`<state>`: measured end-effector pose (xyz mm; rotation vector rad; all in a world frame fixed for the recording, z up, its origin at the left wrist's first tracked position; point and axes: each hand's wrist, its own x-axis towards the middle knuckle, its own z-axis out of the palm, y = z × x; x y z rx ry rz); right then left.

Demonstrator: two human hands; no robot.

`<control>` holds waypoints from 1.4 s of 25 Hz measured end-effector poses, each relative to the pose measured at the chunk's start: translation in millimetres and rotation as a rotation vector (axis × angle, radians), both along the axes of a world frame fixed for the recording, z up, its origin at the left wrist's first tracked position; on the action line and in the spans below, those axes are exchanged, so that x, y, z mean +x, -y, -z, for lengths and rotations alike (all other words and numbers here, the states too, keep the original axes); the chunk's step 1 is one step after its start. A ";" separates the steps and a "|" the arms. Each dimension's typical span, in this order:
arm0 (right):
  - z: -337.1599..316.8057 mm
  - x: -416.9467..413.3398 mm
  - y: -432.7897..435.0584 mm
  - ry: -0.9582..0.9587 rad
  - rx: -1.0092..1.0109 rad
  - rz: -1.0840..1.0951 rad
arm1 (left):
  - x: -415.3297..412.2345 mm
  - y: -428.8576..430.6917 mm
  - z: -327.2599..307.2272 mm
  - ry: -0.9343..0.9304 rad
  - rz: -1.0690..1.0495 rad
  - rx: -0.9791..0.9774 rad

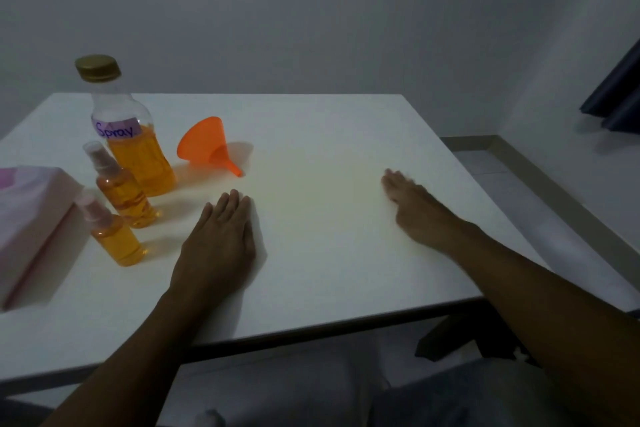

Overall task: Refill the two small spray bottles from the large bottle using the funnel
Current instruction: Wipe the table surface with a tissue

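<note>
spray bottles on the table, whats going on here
Nothing is being handled. The left hand and right hand both lie flat and empty on the white table. On the left stand the large bottle, cap on and partly full of orange liquid, and two small spray bottles, capped and holding orange liquid. The orange funnel lies on its side beside the large bottle. A pink box sits at the left edge.

left hand (221, 236) flat, right hand (415, 208) flat, empty
</note>
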<state>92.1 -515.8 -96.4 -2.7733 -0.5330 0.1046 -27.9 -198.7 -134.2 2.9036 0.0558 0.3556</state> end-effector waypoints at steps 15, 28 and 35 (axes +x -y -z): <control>12.6 -71.1 -54.0 -0.046 0.095 -0.204 | -6.1 6.5 -6.3 0.006 -0.007 -0.033; -18.9 -56.2 38.5 0.214 0.403 0.088 | 6.3 136.9 -22.4 0.065 0.322 -0.144; -17.6 -71.5 160.8 0.358 0.562 0.478 | 24.8 242.5 -19.9 -0.015 0.445 -0.123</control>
